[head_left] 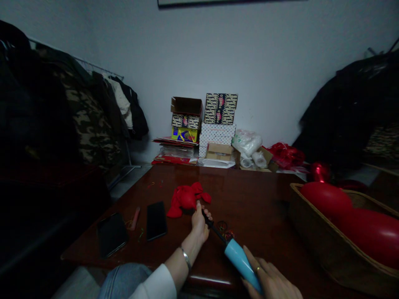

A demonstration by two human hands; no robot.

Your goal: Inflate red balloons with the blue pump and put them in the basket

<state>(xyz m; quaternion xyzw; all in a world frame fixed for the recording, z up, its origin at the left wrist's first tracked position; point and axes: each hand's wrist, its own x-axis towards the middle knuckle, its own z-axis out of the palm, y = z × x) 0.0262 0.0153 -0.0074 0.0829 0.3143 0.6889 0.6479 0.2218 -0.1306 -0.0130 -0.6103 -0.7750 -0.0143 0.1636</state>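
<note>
My left hand (199, 222) is closed, pinching the neck of a small red balloon (188, 199) against the black tip of a hand pump. The balloon is only slightly swollen, with limp red balloons (197, 187) around and behind it on the table. My right hand (269, 276) wraps the light blue barrel of the balloon pump (240, 259). A dark rod runs from the barrel up to my left hand. Small coloured rings (229, 235) lie beside the rod.
Left on the table (249, 199) lie a black phone (156, 221), a dark tablet-like device (112, 234) and a pinkish stick (135, 219). A wicker basket (330, 245) with large red balloons (370, 232) stands right. Boxes (218, 135) are stacked along the far edge.
</note>
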